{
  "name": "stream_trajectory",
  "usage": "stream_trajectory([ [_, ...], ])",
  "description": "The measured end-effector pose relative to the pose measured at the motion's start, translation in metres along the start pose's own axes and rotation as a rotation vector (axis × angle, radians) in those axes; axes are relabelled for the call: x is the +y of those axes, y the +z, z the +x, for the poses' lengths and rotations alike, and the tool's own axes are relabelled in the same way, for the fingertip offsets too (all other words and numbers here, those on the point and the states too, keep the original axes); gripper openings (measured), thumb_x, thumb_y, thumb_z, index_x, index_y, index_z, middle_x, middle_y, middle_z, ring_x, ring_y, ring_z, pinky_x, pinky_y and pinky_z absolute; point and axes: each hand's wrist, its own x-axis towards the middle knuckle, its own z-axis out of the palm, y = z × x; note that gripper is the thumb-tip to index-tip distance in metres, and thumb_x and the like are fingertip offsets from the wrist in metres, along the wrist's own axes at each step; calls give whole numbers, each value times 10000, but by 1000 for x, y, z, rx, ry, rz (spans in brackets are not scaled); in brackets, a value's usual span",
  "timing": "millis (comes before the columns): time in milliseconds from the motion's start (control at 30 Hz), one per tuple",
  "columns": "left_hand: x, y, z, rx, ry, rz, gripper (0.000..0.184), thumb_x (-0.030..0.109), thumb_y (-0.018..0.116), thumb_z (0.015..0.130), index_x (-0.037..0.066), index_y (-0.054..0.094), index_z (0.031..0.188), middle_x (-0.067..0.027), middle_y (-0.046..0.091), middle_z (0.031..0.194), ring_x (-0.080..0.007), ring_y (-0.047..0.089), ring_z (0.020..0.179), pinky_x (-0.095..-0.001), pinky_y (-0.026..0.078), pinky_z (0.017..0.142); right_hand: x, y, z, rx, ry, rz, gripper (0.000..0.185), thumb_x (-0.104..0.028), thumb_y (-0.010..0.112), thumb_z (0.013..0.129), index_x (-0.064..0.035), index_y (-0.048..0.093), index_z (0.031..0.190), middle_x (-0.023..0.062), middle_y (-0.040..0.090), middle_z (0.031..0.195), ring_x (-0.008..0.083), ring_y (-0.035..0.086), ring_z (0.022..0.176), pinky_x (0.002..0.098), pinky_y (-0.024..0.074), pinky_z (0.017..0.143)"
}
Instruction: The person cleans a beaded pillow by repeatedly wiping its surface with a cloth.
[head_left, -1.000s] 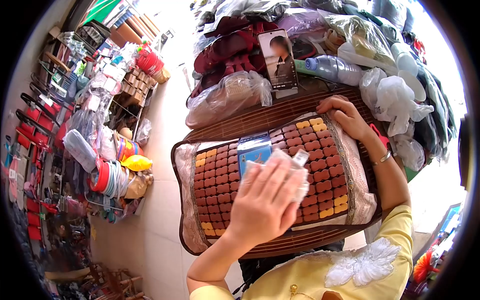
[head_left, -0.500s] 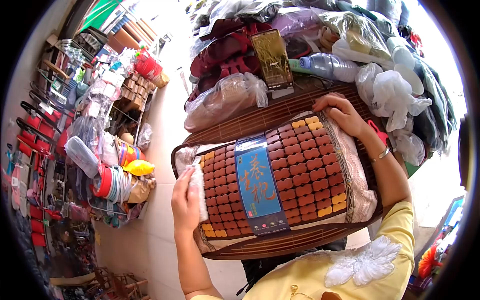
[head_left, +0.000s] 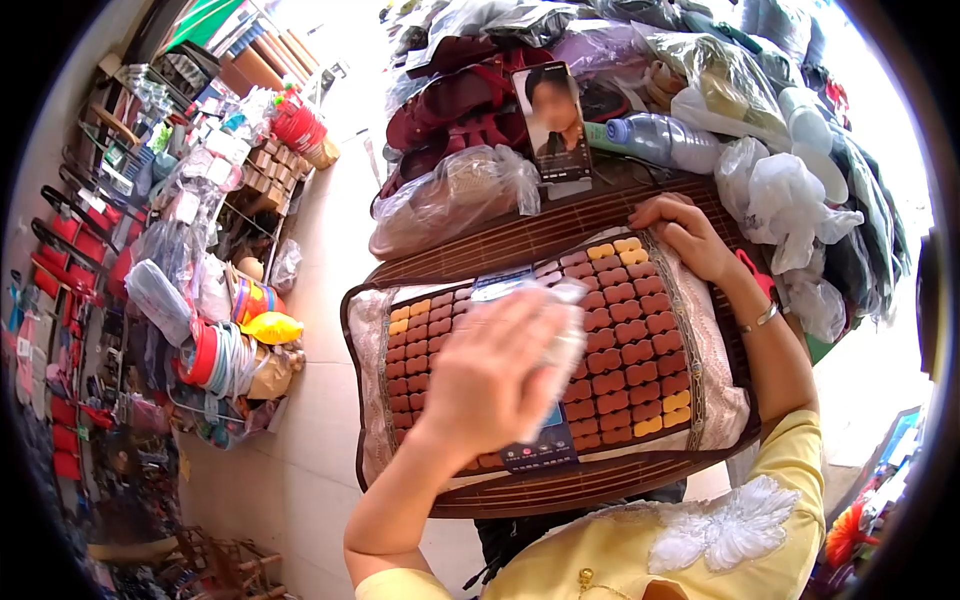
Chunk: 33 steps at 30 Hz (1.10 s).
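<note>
A pillow point(head_left: 628, 345) faced with reddish-brown and yellow tiles lies on a brown slatted mat point(head_left: 430, 250). Its blue paper band point(head_left: 540, 455) is partly hidden behind my left hand point(head_left: 495, 365), which presses a folded white cloth point(head_left: 560, 350) over the middle of the pillow. The fingers of that hand are somewhat blurred. My right hand point(head_left: 685, 232) curls its fingers over the pillow's upper right corner.
Behind the mat stands a phone point(head_left: 553, 125) with a lit screen. Beside it are a plastic bottle point(head_left: 665, 142), bagged dark red shoes point(head_left: 455, 110) and white plastic bags point(head_left: 785, 195). Shelves of goods point(head_left: 215, 300) line the left, across a tiled floor point(head_left: 320, 400).
My left hand has moved right with the white cloth, from the pillow's left end onto the blue band. My right hand stays at the corner. The phone's screen shows a different picture.
</note>
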Motion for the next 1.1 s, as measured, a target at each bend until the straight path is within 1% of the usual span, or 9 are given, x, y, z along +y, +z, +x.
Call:
stream_trajectory([
  [133,-54,-25,-44,31,-439,-116,426,208,520,919,67,606,1312,-156,570,1379,-331,521,1291,-428,388,1107,-4,0,1,2,-6,11,238,-63,496,838,4,682,971,98,676,1020,228,585,1035,369,404,992],
  [200,-91,-24,-72,122,-519,-266,407,172,496,935,46,609,1305,-179,570,1372,-326,514,1297,-400,374,1110,-3,1,1,6,9,25,237,-64,494,838,8,681,965,98,676,1015,226,586,1027,367,411,981],
  [333,-89,-27,-67,97,-527,-232,398,175,497,938,32,609,1292,-181,572,1369,-329,516,1292,-403,370,1101,-4,2,1,10,19,8,237,-67,494,834,11,679,960,99,676,1010,227,586,1018,371,415,973],
  [467,-49,-18,-20,-17,-304,-97,422,231,522,913,102,617,1303,-154,590,1358,-314,546,1271,-445,403,1096,-3,1,1,8,20,-11,241,-71,497,827,8,681,960,101,677,1008,230,586,1013,373,414,975],
  [600,8,10,31,-17,67,-48,445,239,551,891,87,598,1307,-176,580,1346,-344,543,1261,-463,404,1092,2,1,1,3,16,-6,243,-71,498,824,7,684,959,102,678,1010,233,587,1019,370,410,982],
  [667,25,17,48,-88,138,-45,484,335,499,949,85,556,1358,-161,553,1395,-300,475,1347,-446,355,1139,1,2,0,5,10,6,243,-71,498,824,7,683,961,103,678,1012,233,588,1023,371,408,986],
  [767,17,18,52,-65,105,-102,464,246,557,893,85,584,1327,-167,570,1361,-349,536,1265,-443,400,1097,2,0,1,-3,-5,14,244,-68,498,825,5,683,966,104,678,1016,234,589,1030,373,403,994],
  [933,-50,-17,9,-134,-422,-197,463,313,482,959,61,590,1332,-146,591,1361,-304,541,1277,-405,399,1102,-3,1,1,4,-4,14,241,-65,499,826,2,682,969,103,679,1018,235,588,1031,378,395,1002],
  [1100,-131,-22,-51,58,-600,-455,392,213,511,959,42,622,1294,-190,609,1315,-301,563,1233,-355,393,1065,-4,2,1,13,21,-4,234,-70,500,834,6,679,962,103,678,1012,235,587,1021,376,401,991],
])
